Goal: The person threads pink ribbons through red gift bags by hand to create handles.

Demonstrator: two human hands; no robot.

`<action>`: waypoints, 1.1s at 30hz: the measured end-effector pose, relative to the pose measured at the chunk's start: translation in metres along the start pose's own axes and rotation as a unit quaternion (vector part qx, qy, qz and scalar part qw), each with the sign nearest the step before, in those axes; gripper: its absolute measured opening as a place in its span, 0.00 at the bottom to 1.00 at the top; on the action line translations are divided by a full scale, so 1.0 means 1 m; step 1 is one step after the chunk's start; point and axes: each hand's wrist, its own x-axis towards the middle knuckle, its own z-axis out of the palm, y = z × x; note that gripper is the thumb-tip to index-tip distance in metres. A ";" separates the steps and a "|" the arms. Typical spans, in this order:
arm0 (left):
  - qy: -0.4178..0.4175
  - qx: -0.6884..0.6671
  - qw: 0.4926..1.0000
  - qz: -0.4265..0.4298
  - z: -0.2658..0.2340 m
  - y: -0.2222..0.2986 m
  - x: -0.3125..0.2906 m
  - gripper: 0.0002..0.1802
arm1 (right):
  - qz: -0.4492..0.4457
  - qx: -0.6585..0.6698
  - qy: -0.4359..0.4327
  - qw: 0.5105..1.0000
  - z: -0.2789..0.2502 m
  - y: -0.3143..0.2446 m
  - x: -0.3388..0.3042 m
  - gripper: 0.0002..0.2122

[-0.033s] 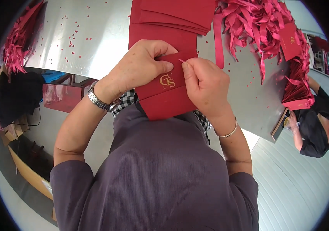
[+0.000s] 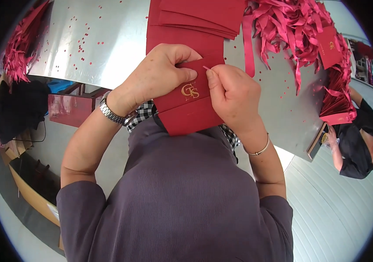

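Note:
A flat red paper packet with a gold emblem and a crosswise crease lies tilted in front of my body, at the near edge of the table. My left hand grips its upper left part, the thumb pressed on the face and the other fingers mostly hidden. At the packet's upper right, my right hand is closed with thumb and forefinger pinched together. A short end of pink ribbon shows at that pinch, against the packet.
Behind my hands lie stacked red paper pieces on the metal table. Pink ribbons and more red packets are heaped at the right, another bundle at far left. Red dots are scattered about. A person is at far right.

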 end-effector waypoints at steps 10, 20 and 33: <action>0.061 0.042 0.990 0.123 0.006 -0.017 0.002 0.16 | -0.061 -0.107 -0.109 0.986 -0.014 -0.005 0.023 0.08; 0.103 0.168 0.963 0.186 0.012 -0.015 -0.012 0.19 | 0.027 -0.063 -0.205 0.976 -0.007 -0.008 0.023 0.06; -0.017 0.043 0.990 0.135 -0.004 0.000 -0.014 0.12 | -0.066 -0.092 -0.180 0.977 -0.031 -0.022 0.022 0.08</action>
